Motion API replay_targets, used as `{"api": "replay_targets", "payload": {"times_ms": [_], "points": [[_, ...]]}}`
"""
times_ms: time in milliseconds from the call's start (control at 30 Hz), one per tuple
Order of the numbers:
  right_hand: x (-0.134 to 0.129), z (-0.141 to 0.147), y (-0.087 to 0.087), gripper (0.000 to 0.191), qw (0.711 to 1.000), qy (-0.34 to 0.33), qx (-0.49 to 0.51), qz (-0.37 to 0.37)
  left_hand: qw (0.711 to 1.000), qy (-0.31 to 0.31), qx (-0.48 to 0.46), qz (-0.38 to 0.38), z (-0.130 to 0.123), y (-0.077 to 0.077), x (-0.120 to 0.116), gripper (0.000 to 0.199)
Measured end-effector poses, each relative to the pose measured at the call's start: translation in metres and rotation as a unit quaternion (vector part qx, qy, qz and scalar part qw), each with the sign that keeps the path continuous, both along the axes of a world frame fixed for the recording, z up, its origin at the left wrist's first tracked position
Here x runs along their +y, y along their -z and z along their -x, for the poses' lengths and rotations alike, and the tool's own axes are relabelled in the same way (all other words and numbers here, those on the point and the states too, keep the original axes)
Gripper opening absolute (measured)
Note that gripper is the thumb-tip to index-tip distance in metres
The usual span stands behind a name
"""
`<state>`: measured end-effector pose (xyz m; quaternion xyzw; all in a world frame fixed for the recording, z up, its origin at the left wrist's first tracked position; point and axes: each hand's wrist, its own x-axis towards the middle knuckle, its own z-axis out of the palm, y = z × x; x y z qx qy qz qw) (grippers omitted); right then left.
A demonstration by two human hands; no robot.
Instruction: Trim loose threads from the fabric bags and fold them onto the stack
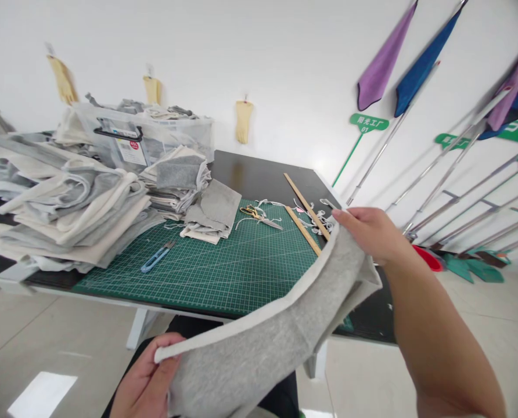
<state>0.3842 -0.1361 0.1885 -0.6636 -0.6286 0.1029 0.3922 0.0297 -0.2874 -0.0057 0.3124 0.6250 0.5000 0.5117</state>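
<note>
A grey piece of fabric (259, 354) with a white edge strip is stretched between my two hands, in front of the table and over my lap. My left hand (148, 377) is closed on its lower left end, at the white edge. At the upper right, my right hand (370, 232) pinches the other end, with part of the cloth hanging in a fold below it. On the green cutting mat (224, 273) behind the fabric lie gold-handled scissors (260, 217), blue thread snips (158, 257) and two wooden rulers (305, 232).
Heaped grey and white fabric (80, 209) covers the table's left side. A folded stack (176, 180) stands beside it, before a clear plastic box (193, 136). White scraps (324, 223) lie near the rulers. Mops and brooms with poles (381, 151) lean against the right wall.
</note>
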Motion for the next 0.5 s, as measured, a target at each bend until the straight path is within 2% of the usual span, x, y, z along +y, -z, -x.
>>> {"api": "replay_targets", "payload": {"times_ms": [100, 167, 200, 267, 333, 500], "points": [[0.041, 0.025, -0.017, 0.046, 0.995, -0.029, -0.091, 0.034, 1.0, 0.011, -0.023, 0.013, -0.014, -0.003, 0.005, 0.041], [0.07, 0.041, -0.017, 0.048, 0.977, -0.043, -0.201, 0.053, 1.0, 0.006, -0.029, 0.008, -0.022, -0.001, 0.01, 0.041], [0.084, 0.049, -0.013, 0.048, 0.972, -0.047, -0.22, 0.061, 1.0, 0.001, -0.03, 0.002, -0.025, 0.002, 0.014, 0.041], [0.107, 0.062, 0.001, 0.047, 0.965, -0.059, -0.244, 0.079, 0.999, -0.005, -0.032, -0.014, -0.029, 0.008, 0.022, 0.041], [0.125, 0.072, 0.022, 0.043, 0.955, -0.075, -0.268, 0.098, 0.999, 0.003, -0.035, -0.026, -0.03, 0.016, 0.03, 0.039], [0.138, 0.088, 0.083, 0.035, 0.936, -0.086, -0.315, 0.132, 1.0, 0.007, -0.019, -0.024, -0.029, 0.032, 0.039, 0.041]]}}
